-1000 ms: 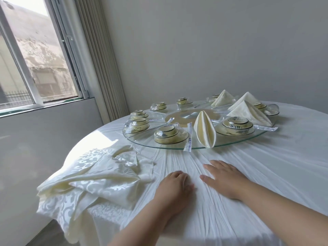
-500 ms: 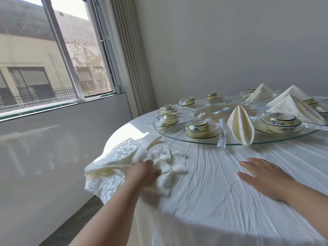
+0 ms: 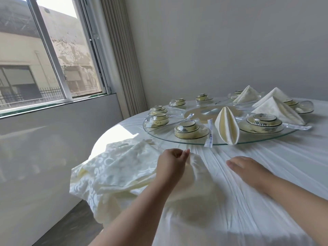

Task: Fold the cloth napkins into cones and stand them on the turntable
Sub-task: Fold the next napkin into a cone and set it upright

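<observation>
1. Pinching a cream patterned cloth napkin (image 3: 192,163) between thumb and fingers, the left hand (image 3: 171,163) is gripping it at the heap of unfolded napkins (image 3: 115,167) on the table's left edge.
2. Fingers straight, the right hand (image 3: 248,170) is lying flat on the white pleated tablecloth (image 3: 266,210).
3. Beyond, a folded cream napkin (image 3: 227,127) is standing at the round glass turntable (image 3: 248,140) edge.

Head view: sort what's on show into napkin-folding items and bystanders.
Job:
left hand pinching a napkin from the pile of napkins
folded napkins
glass turntable
right hand flat on the tablecloth

Bystanders:
wrapped bowl sets
window
</observation>
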Tool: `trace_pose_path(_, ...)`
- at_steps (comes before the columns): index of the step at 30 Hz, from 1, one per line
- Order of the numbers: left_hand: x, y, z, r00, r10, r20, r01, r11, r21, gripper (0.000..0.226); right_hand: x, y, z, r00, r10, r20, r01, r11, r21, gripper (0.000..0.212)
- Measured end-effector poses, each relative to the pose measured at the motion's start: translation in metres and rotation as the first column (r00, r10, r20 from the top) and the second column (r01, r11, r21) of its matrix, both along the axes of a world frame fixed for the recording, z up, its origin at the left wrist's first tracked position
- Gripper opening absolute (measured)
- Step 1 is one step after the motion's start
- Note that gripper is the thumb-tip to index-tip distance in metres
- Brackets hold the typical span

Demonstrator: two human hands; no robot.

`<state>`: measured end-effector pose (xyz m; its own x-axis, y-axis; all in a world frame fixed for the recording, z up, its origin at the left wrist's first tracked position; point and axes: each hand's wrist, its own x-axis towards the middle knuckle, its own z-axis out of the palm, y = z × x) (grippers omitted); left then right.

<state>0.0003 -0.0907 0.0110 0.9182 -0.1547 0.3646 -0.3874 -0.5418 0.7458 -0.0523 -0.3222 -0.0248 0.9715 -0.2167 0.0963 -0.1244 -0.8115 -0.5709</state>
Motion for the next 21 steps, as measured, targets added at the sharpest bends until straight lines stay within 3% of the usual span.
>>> trace_pose_path(2, -0.014, -0.025, -0.002, 0.998, -0.058, 0.018, 0.058, 0.998, -0.019, 0.043, -0.003, 0.001, 0.011, 1.000, -0.001, 0.016, -0.004, 0.944, 0.331, 0.061)
trace_pose_path(5, -0.027, -0.050, 0.000, 0.989, -0.135, 0.057, 0.135, 0.991, 0.004, 0.047, -0.009, 0.009, 0.021, 0.988, 0.140, 0.066, -0.145, 0.695, 0.704, 0.077)
trace_pose_path(7, -0.028, -0.057, 0.002, 0.985, -0.154, 0.083, 0.154, 0.988, 0.002, 0.053, -0.016, 0.018, 0.028, 0.974, 0.199, 0.109, -0.198, 0.509, 0.838, 0.068)
trace_pose_path(9, -0.026, -0.056, 0.001, 0.983, -0.167, 0.073, 0.171, 0.984, -0.048, 0.053, -0.024, 0.022, 0.032, 0.962, 0.251, 0.107, -0.217, 0.467, 0.857, 0.065)
trace_pose_path(13, -0.021, -0.042, -0.012, 0.980, -0.198, 0.012, 0.199, 0.978, -0.057, 0.044, -0.042, 0.018, 0.038, 0.972, 0.226, 0.062, -0.182, 0.559, 0.809, 0.072)
trace_pose_path(16, -0.024, -0.029, -0.021, 0.978, -0.207, -0.024, 0.206, 0.978, -0.043, 0.042, -0.055, 0.022, 0.042, 0.988, 0.148, 0.047, -0.140, 0.724, 0.675, 0.079)
trace_pose_path(19, -0.029, -0.012, -0.019, 0.972, -0.227, -0.055, 0.228, 0.974, 0.012, 0.036, -0.064, 0.030, 0.034, 0.999, 0.044, -0.013, -0.031, 0.856, 0.516, 0.054)
trace_pose_path(21, -0.027, 0.010, -0.016, 0.981, -0.196, -0.006, 0.192, 0.957, 0.217, 0.022, -0.065, 0.030, 0.023, 0.999, -0.041, -0.030, 0.050, 0.885, 0.462, 0.045)
